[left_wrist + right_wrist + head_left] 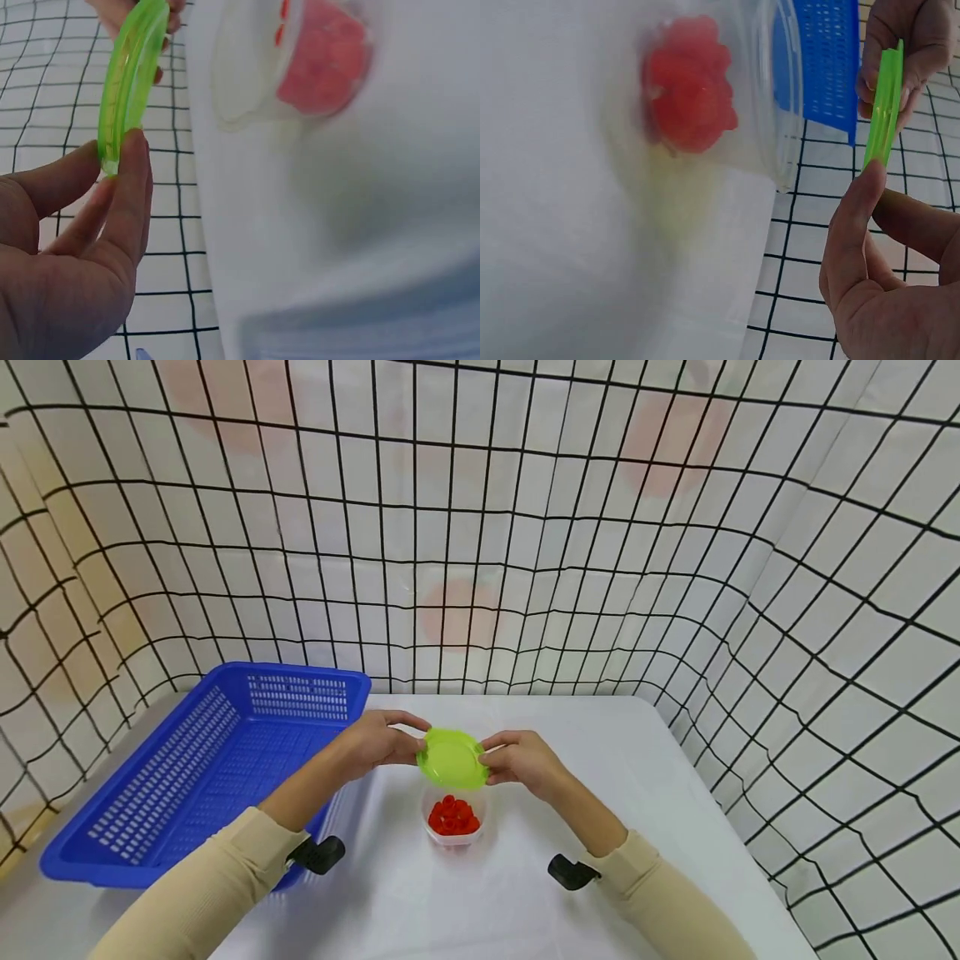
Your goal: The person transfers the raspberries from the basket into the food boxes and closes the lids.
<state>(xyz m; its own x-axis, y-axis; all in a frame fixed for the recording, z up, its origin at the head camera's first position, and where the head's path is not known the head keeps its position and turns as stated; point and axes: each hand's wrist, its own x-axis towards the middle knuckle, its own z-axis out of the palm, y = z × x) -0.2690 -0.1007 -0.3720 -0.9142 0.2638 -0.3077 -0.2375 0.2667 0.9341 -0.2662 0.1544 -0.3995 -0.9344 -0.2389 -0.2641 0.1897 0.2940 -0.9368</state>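
A bright green plastic lid (453,758) is held between both hands above a clear plastic tub (455,840). My left hand (378,741) pinches the lid's left edge between thumb and fingers, and my right hand (525,762) pinches the opposite edge. Several small red pieces (452,816) lie in the bottom of the uncovered tub. Seen edge-on in the left wrist view, the lid (133,75) is clear of the tub's rim. The right wrist view also shows the red pieces (690,90) through the tub's clear wall.
A large blue plastic basket (281,739) with slotted sides stands at the left of the white-covered table (600,727). Black netting (480,535) hangs in front of white sheeting around the back and sides.
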